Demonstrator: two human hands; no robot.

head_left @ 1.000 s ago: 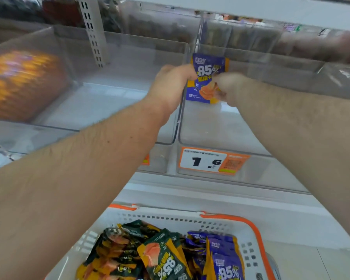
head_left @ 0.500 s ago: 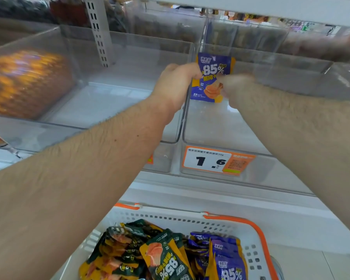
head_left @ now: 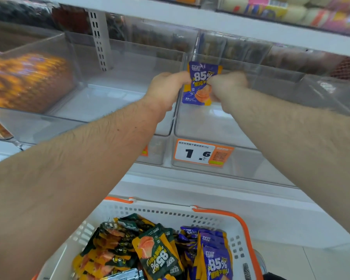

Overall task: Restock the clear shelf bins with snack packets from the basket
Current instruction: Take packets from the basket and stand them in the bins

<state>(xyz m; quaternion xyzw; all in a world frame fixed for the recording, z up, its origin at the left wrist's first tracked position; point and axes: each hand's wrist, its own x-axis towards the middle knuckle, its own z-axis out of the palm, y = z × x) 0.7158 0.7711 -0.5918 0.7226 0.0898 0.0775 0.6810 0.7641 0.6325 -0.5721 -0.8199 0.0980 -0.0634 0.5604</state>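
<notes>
A purple and orange snack packet marked 85% stands upright at the back left of a clear shelf bin. My left hand grips its left edge and my right hand pinches its right edge. This bin carries a price tag reading 1.6. The clear bin to its left holds nothing. Below, a white basket with orange handles holds several dark green packets and purple packets.
At the far left, a clear bin holds orange packets. A white slotted upright stands behind the bins. An upper shelf overhangs them, with colourful goods on it. Pale floor tiles show at the lower right.
Both hands stay on the purple packet at the back of the bin; the right hand's fingers have moved up across the packet's front. The camera has shifted slightly.
</notes>
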